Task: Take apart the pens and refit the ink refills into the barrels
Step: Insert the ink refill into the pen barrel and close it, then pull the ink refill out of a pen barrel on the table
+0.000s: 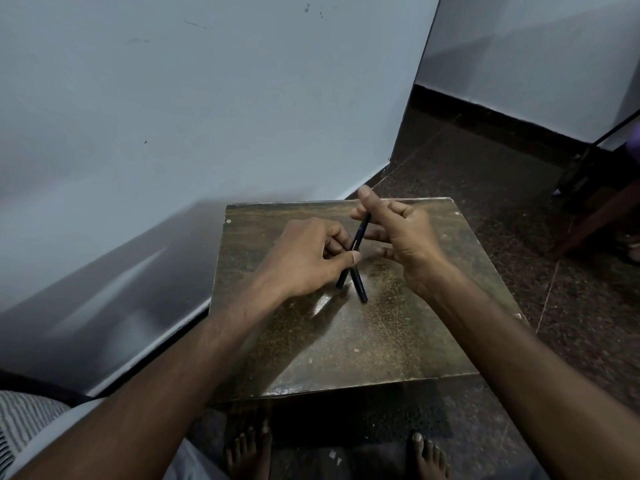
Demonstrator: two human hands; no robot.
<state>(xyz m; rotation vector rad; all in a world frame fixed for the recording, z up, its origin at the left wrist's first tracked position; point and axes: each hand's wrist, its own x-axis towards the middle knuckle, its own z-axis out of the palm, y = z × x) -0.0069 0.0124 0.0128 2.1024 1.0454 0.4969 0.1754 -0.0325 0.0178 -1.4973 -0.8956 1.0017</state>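
Above the middle of the worn brown surface (346,341), two dark pens cross each other in an X between the person's hands. No container shows anywhere on the surface, and the rest of its top is bare apart from scuffs and pale specks.

The surface stands on a dark speckled floor (502,174), its left edge close to a pale blue wall (173,98). Two bare feet (249,452) rest on the floor just past the near edge of the surface. A dark wooden furniture leg (595,216) leans well off to the right of the surface, and striped cloth (24,417) shows at the lower left, beside the left forearm.

The left hand (308,258) is closed around the crossing point, thumb pressed against the curled fingers, pinching both pens there. The first pen (360,233) runs from this grip up toward the far edge of the surface, its upper end lying against the fingers of the right hand. The second pen (359,285) slants down from the same grip toward the near right, its lower end free above the surface.

The right hand (401,237) is loosely half open, thumb raised, fingers spread and curled; whether it actually clasps the first pen's upper end or merely touches it cannot be told.
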